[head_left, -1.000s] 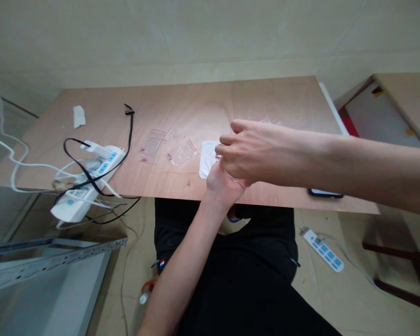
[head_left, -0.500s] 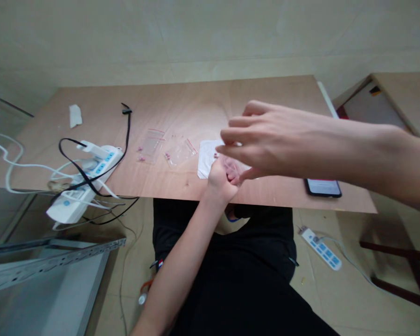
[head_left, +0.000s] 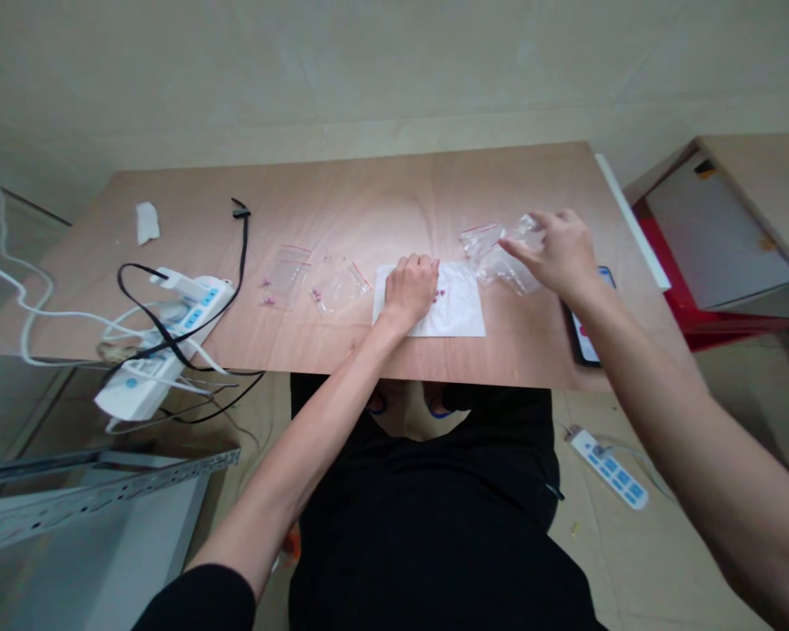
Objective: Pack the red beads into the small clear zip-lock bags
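Observation:
My left hand (head_left: 411, 287) is palm down over the left part of a white paper sheet (head_left: 464, 317), its fingers curled under. Whatever may be inside those fingers is hidden. Several small pinkish-red pieces (head_left: 439, 294) lie on the paper just right of the hand. My right hand (head_left: 561, 249) reaches over a heap of clear plastic zip bags (head_left: 503, 263). Its thumb and fingers are spread, with crinkled plastic at the fingertips; a firm grip is not visible.
Two clear zip bags, one bag (head_left: 287, 273) and another bag (head_left: 339, 287), hold small pink pieces. A power strip (head_left: 171, 337) with tangled cords is at the left. A phone (head_left: 586, 337) lies under my right forearm. A white scrap (head_left: 147, 223) lies far left.
My left hand has turned from palm up to palm down on the paper. My right hand has moved right, from above the left hand to the plastic bags, and its fingers have spread.

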Action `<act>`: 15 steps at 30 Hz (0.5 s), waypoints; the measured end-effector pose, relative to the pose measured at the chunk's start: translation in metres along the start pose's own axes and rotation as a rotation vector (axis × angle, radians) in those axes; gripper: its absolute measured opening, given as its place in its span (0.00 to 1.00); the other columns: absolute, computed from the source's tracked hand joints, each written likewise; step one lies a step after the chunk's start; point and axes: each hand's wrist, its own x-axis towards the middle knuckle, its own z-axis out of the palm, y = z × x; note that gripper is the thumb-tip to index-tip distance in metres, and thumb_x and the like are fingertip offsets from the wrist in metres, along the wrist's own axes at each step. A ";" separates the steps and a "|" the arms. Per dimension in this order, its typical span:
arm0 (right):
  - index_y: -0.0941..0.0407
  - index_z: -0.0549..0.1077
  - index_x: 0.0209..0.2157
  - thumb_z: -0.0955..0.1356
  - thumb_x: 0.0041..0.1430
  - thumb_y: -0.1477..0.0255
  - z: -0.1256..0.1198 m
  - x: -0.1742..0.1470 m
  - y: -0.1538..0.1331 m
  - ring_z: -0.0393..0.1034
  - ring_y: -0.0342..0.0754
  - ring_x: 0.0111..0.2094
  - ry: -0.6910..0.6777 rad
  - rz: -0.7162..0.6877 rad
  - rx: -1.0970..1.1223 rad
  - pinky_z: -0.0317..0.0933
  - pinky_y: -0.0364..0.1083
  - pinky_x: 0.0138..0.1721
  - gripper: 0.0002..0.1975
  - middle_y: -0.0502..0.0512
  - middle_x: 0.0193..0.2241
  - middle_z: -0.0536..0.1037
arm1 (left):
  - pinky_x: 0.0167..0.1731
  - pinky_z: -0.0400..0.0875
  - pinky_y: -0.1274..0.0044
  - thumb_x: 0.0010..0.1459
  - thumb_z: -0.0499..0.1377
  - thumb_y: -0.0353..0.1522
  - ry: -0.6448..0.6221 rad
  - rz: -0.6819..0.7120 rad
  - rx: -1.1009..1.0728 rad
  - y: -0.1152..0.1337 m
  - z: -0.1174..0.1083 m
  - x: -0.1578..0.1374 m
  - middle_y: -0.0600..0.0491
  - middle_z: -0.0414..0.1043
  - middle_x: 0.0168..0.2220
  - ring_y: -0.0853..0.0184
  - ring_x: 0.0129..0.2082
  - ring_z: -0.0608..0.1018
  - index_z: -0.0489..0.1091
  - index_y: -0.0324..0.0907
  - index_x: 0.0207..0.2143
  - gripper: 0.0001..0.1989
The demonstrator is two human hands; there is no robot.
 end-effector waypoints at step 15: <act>0.66 0.44 0.68 0.48 0.66 0.54 0.029 -0.034 -0.010 0.37 0.64 0.69 -0.175 0.089 -0.045 0.37 0.68 0.64 0.38 0.71 0.68 0.45 | 0.31 0.65 0.73 0.68 0.44 0.35 0.003 0.066 -0.002 0.001 -0.002 -0.011 0.45 0.73 0.44 0.61 0.37 0.78 0.71 0.39 0.43 0.17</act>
